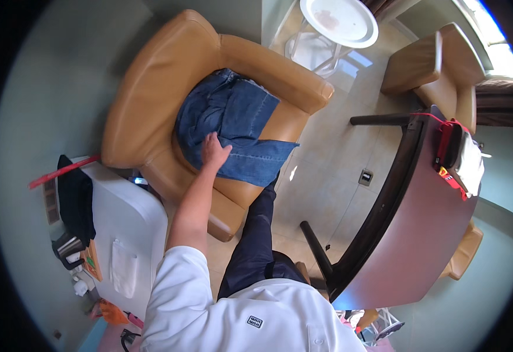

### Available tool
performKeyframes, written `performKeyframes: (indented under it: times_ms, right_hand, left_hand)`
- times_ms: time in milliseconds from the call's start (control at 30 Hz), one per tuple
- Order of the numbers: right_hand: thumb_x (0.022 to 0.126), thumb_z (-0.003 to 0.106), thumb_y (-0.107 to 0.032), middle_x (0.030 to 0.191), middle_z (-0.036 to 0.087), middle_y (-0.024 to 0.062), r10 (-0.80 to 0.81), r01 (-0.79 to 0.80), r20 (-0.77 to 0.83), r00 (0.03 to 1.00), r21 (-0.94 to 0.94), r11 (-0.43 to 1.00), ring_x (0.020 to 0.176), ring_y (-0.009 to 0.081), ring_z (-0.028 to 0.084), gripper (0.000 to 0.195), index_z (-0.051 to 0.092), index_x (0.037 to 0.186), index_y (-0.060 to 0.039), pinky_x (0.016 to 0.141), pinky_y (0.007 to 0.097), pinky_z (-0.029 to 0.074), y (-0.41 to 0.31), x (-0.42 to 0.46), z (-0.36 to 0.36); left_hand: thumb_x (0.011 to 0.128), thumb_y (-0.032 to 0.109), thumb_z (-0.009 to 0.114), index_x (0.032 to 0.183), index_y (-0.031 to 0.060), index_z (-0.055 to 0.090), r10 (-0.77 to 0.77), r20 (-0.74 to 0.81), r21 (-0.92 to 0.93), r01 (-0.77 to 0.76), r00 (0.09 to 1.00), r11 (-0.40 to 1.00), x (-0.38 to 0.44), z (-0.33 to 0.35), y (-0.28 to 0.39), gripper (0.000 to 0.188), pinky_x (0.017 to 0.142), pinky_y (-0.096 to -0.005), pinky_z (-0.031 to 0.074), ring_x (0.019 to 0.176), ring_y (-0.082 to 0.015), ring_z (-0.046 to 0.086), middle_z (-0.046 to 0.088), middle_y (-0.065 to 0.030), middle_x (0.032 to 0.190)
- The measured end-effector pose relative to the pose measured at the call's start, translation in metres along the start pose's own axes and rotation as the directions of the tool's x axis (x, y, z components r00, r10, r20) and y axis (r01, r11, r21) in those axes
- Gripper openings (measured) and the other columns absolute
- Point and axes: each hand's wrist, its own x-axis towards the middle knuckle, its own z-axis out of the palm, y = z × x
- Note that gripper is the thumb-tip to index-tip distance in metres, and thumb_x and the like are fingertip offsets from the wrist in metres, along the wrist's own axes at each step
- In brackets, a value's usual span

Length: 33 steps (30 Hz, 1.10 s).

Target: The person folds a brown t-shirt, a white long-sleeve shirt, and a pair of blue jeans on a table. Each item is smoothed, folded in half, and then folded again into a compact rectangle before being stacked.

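Note:
My left hand (pixel 216 152) reaches down onto a pair of blue denim jeans (pixel 250 112), with its thumb spread away from the fingers. The fingertips rest on the denim, and no fabric shows pinched between them. The jeans lie loosely folded on the seat of a tan leather armchair (pixel 151 88). One denim leg extends over the seat toward the front edge, close to my dark trouser leg. My right hand is out of view.
To the right stands a dark wooden table (pixel 415 229) bearing a red and black bundle (pixel 452 149) and white cloth (pixel 468 165). A white cabinet (pixel 126 211) holding a kettle (pixel 68 246) is at left. Beyond the armchair is a round white tray table (pixel 349 26).

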Motion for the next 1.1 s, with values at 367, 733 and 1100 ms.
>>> performKeyframes:
  times_ms: [367,733,1100]
  right_hand:
    - [0.1,0.058,-0.039,0.119,0.07,0.0213,0.282,-0.284,0.04,0.959,0.207,0.936,0.115,0.03,0.065,0.048,0.066,0.126,0.0009,0.101,0.0357,0.047,-0.1,-0.027,-0.038]
    - [0.099,0.062,-0.028,0.109,0.073,0.0228,0.055,-0.011,-0.149,0.987,0.283,0.959,0.106,0.0308,0.07,0.039,0.065,0.122,0.0039,0.094,0.0372,0.053,-0.192,-0.009,-0.078]
    - [0.102,0.06,-0.027,0.106,0.071,0.0152,-0.153,0.168,-0.091,0.984,0.202,0.965,0.099,0.0211,0.067,0.038,0.063,0.123,0.0036,0.091,0.033,0.052,-0.188,0.037,-0.132]
  left_hand:
    - [0.078,0.043,0.083,0.126,0.0036,0.062,-0.079,0.157,0.308,0.027,0.984,0.951,0.121,0.04,0.056,0.065,0.11,-0.0544,0.04,0.131,-0.0375,0.052,0.062,-0.0209,0.134]
    - [0.081,0.019,0.065,0.11,-0.0049,0.065,-0.166,-0.411,-0.485,-0.061,0.897,0.872,0.021,-0.095,-0.018,0.037,0.092,-0.0411,0.05,0.099,-0.0324,0.066,0.07,-0.0204,0.109]
    - [0.083,0.027,0.055,0.132,-0.0013,0.06,-0.44,-0.198,-0.977,-0.211,0.876,0.021,-0.099,-0.281,-0.073,0.057,0.108,-0.0446,0.045,0.126,-0.0331,0.057,0.061,-0.0131,0.135]
